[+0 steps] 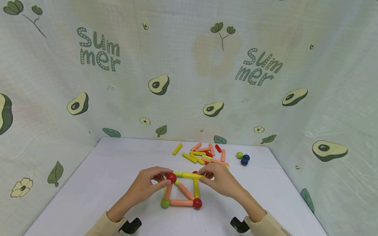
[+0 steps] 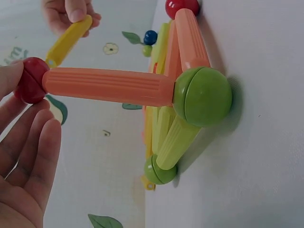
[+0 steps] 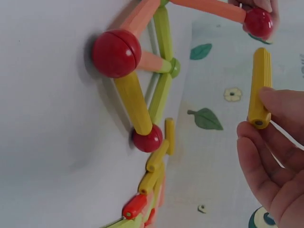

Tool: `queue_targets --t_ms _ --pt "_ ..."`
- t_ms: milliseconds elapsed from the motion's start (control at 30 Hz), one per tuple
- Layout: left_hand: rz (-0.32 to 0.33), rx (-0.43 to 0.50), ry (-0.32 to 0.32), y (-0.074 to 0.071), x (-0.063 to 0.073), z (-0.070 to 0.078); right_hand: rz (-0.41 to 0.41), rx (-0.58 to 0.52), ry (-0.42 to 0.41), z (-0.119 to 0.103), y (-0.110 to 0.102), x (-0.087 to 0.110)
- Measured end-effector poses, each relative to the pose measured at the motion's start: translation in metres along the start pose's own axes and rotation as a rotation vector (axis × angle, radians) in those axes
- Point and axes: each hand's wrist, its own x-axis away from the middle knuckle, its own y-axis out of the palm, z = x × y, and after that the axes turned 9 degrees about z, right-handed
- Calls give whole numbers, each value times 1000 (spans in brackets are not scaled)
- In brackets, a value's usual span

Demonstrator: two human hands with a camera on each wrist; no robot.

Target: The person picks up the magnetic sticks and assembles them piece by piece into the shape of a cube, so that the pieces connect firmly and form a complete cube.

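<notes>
My left hand [image 1: 149, 183] pinches a red ball [image 2: 32, 80] between thumb and fingers. This ball tops an orange rod [image 2: 109, 86] that rises from a green ball [image 2: 204, 97] on the table. In my right hand [image 1: 220, 180], thumb and fingertips pinch a yellow magnetic rod [image 3: 261, 85]; its free end points at the held red ball, with a small gap in the right wrist view. Below them lies a frame of rods and balls, with a second red ball [image 1: 197, 203], a front orange rod [image 1: 181, 203] and a yellow rod [image 1: 196, 189] on the right.
Loose yellow, orange and red rods [image 1: 189, 158] lie scattered at the back of the white table [image 1: 118, 164]. A loose green ball [image 1: 240, 155] and two dark blue balls [image 1: 244, 162] sit back right. Printed cloth [image 1: 183, 59] walls the back and sides.
</notes>
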Motion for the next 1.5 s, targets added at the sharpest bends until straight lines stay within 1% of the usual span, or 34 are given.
queue_targets --t_ms 100,267,500,700,833,967,1100,1200,1267,1333,1500 --pt "0 4 -3 0 0 0 -12 -36 4 -4 1 4" --pt "8 2 -7 0 0 1 -28 -72 -16 -8 5 5" --pt "4 -1 -24 1 -1 3 -33 -93 -17 -11 8 6" --pt "4 3 -11 2 -1 3 -29 -90 -25 -12 10 6" --pt "-11 4 18 2 -2 2 -26 -101 -25 -12 11 8" --pt "-29 8 64 3 -4 4 -21 -100 -31 -12 10 9" --pt "-38 -6 135 5 -7 10 -10 -86 -44 -14 9 8" --pt "-39 -41 196 9 -11 14 -3 -83 -50 -16 8 8" --pt "-42 -63 226 11 -13 16 0 -87 -50 -16 8 8" --pt "-46 -78 237 13 -15 17 2 -91 -51 -16 9 8" --pt "-57 -69 223 16 -18 19 7 -92 -61 -17 8 7"
